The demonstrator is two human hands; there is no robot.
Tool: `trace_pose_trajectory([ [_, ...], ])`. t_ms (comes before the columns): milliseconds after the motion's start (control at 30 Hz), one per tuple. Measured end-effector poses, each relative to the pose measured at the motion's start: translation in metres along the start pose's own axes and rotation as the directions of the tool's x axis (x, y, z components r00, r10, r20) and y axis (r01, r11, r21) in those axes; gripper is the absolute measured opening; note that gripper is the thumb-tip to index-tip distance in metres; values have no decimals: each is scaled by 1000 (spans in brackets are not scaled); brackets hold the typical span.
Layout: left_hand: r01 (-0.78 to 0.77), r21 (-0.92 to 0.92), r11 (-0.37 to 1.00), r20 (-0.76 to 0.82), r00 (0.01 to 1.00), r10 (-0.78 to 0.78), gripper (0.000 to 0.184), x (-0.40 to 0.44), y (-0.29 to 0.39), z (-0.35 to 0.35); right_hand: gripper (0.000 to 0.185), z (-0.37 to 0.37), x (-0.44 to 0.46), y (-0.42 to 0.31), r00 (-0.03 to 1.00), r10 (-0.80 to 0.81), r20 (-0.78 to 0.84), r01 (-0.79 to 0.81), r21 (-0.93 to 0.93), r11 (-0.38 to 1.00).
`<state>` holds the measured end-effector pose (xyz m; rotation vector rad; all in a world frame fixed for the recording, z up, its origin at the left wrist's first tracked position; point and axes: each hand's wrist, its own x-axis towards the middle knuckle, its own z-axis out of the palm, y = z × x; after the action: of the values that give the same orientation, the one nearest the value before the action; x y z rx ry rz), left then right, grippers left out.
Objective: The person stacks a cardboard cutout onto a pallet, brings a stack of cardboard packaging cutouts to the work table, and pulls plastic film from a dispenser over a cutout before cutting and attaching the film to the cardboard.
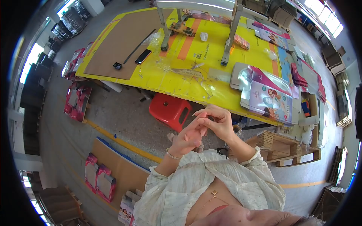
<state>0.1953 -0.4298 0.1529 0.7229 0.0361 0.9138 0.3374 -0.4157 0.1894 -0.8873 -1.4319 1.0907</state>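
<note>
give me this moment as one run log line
left hand: open, palm showing | right hand: fingers touching left hand | held item: none visible | red stool: by yellow table | phone: on yellow table

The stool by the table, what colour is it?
The stool is plain red, shown best in the head view.

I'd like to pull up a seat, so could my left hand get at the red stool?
Probably yes. The red stool shows just beyond your left hand, with nothing visible blocking the near side. It sits low, by the table, so you may need to bend.
</note>
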Motion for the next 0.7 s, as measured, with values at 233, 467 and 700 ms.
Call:
trace_pose_trajectory([
  [233, -24, 599, 800, -70, 994, 82, 74, -14, 11, 11, 15, 4, -4, 1, 980, 67, 185, -116, 268, 956],
  [467, -4, 489, 872, -111, 992, 67, 73, -25, 12, 9, 17, 12, -5, 6, 971, 76, 226, -137, 266, 954],
  [700, -17, 296, 955, -118, 992, 55, 76, -20, 1, 6, 17, 3, -3, 3, 984, -57, 169, 54, 22, 998],
])
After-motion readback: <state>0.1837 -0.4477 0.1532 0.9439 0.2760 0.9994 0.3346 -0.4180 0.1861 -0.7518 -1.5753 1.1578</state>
